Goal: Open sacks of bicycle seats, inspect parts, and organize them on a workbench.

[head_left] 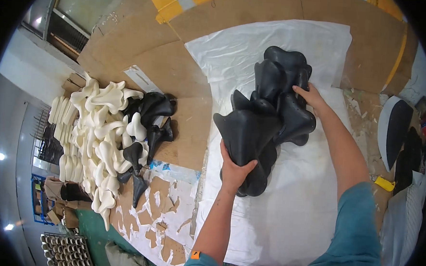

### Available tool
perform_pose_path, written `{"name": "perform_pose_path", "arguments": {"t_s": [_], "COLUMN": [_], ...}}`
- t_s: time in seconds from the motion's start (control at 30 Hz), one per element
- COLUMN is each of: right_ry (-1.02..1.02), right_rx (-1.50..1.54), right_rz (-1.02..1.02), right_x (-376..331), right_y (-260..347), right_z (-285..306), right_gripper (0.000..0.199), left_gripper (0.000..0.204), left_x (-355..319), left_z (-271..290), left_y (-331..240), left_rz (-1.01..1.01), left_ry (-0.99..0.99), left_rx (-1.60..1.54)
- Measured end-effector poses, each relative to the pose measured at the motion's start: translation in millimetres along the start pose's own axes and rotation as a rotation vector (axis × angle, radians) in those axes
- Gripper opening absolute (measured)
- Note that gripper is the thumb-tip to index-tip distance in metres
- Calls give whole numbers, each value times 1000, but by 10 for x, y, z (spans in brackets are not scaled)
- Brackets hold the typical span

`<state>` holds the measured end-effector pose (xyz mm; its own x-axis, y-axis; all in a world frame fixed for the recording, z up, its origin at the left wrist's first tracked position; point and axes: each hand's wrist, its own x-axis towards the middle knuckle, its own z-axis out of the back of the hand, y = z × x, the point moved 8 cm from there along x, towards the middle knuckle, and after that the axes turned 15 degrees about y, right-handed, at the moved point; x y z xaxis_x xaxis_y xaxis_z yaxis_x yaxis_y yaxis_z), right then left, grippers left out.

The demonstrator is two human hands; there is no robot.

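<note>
On the white sheet (295,209) in front of me lies a heap of black bicycle saddle pads (244,130), several of them stacked and overlapping. At the heap's near end, my left hand (235,170) grips a wide black pad, thumb on one side and fingers on the other. Farther off and to the right, my right hand (310,97) clasps the heap's right side. Its thumb lies along a black pad (296,115), and its other fingers are mostly hidden. Both hands are touching the pads.
To the left stands a large pile of cream saddle pads (105,127), with loose black pads (151,108) beside it. Brown cardboard (194,127) covers the table around the sheet. A yellow-handled tool (384,184) and a black-and-white curved piece (395,128) lie at the right.
</note>
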<state>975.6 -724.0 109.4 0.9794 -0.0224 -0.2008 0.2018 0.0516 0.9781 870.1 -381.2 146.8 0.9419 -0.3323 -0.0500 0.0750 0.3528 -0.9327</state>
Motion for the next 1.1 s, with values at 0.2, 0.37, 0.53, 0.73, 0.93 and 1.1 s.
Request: {"name": "perform_pose_path", "arguments": {"t_s": [0.2,0.37,0.53,0.73,0.93,1.1], "right_ry": [-145,-398,-392,-263,131,684], "right_rx": [12,26,141,8,-87,-76], "right_rz": [-27,167,294,384,488,239], "right_x": [-182,-666,-1360,-1881,-2217,-2906], "right_y": [-254,-222,-11,395,600,248], "right_z": [82,193,-58,-834,-2459,-4444], "right_gripper": [81,57,36,27,20,17], "left_gripper": [107,110,109,107,93,63], "left_x": [-327,-545,-794,-1230,-2545,-4874], "left_z": [-150,-58,104,235,957,1777], "left_y": [236,339,413,724,1276,1968], "left_rz": [18,17,-26,126,218,527], "left_ry": [55,40,33,-32,-187,-542], "left_rx": [249,302,278,359,288,-154]}}
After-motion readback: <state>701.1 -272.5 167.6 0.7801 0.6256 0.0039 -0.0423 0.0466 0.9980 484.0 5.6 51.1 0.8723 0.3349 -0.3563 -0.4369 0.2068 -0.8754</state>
